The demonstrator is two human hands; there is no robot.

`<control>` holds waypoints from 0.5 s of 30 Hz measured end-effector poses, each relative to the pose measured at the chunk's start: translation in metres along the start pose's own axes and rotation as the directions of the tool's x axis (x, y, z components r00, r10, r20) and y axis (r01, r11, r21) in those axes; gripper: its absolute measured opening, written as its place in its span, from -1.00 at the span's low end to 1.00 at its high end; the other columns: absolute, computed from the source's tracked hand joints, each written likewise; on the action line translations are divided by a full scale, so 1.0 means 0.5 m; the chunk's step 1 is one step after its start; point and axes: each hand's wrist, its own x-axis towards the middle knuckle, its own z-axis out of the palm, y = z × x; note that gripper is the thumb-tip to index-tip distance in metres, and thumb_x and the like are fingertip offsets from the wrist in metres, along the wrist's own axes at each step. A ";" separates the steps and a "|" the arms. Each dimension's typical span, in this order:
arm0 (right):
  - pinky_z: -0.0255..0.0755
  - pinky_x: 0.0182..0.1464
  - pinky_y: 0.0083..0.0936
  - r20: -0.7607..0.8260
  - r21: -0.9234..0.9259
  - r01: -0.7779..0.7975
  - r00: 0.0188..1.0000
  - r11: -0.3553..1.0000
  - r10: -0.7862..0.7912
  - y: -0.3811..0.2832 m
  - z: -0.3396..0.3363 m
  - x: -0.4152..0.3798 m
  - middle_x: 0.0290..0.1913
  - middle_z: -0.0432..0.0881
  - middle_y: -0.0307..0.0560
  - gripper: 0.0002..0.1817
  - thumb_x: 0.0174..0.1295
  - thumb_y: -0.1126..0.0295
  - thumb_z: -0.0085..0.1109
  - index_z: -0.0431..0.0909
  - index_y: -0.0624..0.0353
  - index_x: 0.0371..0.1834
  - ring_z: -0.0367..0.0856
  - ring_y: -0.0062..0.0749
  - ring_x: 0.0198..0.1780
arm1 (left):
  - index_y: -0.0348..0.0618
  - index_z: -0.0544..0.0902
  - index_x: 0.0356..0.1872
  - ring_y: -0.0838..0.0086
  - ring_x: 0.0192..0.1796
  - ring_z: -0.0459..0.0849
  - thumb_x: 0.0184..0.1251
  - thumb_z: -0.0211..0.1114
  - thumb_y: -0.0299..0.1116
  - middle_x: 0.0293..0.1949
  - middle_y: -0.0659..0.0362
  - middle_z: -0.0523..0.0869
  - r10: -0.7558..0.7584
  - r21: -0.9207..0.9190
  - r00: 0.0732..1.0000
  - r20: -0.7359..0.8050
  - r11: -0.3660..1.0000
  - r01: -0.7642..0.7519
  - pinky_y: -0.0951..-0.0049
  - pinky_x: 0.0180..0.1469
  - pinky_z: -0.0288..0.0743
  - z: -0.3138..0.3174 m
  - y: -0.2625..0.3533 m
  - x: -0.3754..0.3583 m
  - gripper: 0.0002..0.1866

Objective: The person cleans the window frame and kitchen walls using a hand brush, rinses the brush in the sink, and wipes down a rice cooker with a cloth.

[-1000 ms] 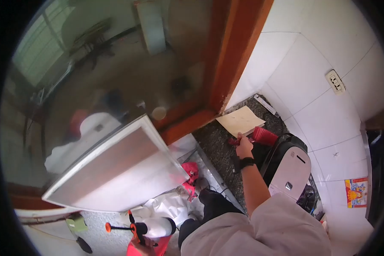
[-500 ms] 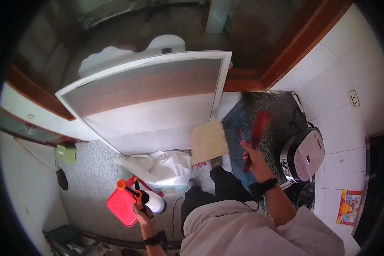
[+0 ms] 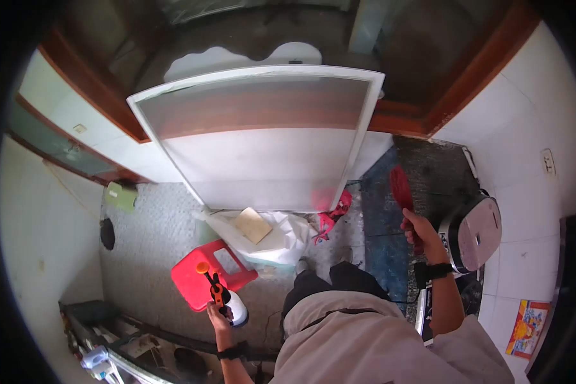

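Note:
My left hand [image 3: 220, 315] is closed round the grip of a pump spray bottle [image 3: 238, 310], which has a white body and an orange nozzle. The bottle is above a red plastic stool [image 3: 192, 276]. On the right, my right hand [image 3: 420, 229] grips a red brush [image 3: 400, 188] by its handle, its head pointing away from me. Ahead of both hands a white-framed window screen [image 3: 262, 160] leans upright against the low wall. At its foot a square of tan cardboard [image 3: 253, 225] lies on a crumpled white sheet [image 3: 288, 240].
A pink cloth [image 3: 331, 217] lies on the floor by the screen's lower right corner. To the right, a rice cooker [image 3: 479, 234] stands on the dark counter [image 3: 422, 160]. A green dustpan-like object [image 3: 121, 196] is at the far left, and a cluttered shelf [image 3: 134, 339] at the lower left.
The cardboard has gone from beside the screen's lower right corner onto the white sheet, uncovering the pink cloth. My view has shifted left; both hands keep their hold.

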 end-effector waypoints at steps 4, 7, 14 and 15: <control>0.13 -0.65 -0.56 -0.127 -0.383 0.044 0.987 0.923 -0.099 -0.025 -0.022 -0.140 -0.71 0.34 -0.40 -0.45 0.38 -0.23 0.10 0.54 0.04 -0.48 0.26 -0.67 -0.71 | -0.15 0.40 -0.05 0.45 -0.69 0.46 0.49 0.01 -0.02 -0.64 0.18 0.48 -0.179 0.075 0.976 0.122 0.982 0.171 0.50 -0.66 0.31 0.050 -0.034 0.047 -0.63; 0.18 -0.64 -0.56 -0.197 -0.362 0.064 0.970 0.930 -0.144 0.027 -0.080 -0.164 -0.67 0.39 -0.37 -0.41 0.36 -0.26 0.11 0.58 0.10 -0.44 0.38 -0.66 -0.67 | -0.10 0.36 -0.22 0.46 -0.73 0.43 0.27 0.04 -0.23 -0.66 0.16 0.47 -0.182 0.091 0.918 0.352 0.983 0.159 0.49 -0.72 0.26 0.174 -0.013 0.067 -0.81; 0.44 -0.41 -0.24 -0.370 -0.533 0.179 0.830 0.827 -0.418 0.103 -0.179 -0.217 -0.60 0.58 0.06 -0.41 0.36 -0.10 0.15 0.61 0.35 -0.38 0.60 -0.15 -0.54 | -0.09 0.35 -0.26 0.50 -0.76 0.40 0.30 0.04 -0.21 -0.71 0.21 0.39 -0.077 0.101 0.827 0.557 0.995 0.025 0.52 -0.76 0.26 0.474 0.058 0.033 -0.81; 0.46 -0.34 -0.17 -0.385 -0.585 0.213 0.776 0.782 -0.500 0.106 -0.186 -0.230 -0.54 0.61 0.16 -0.45 0.34 -0.05 0.17 0.61 0.37 -0.38 0.63 0.00 -0.46 | -0.09 0.35 -0.27 0.50 -0.75 0.39 0.30 0.04 -0.21 -0.70 0.20 0.39 -0.075 0.140 0.793 0.604 0.990 -0.013 0.51 -0.74 0.27 0.509 0.070 0.027 -0.81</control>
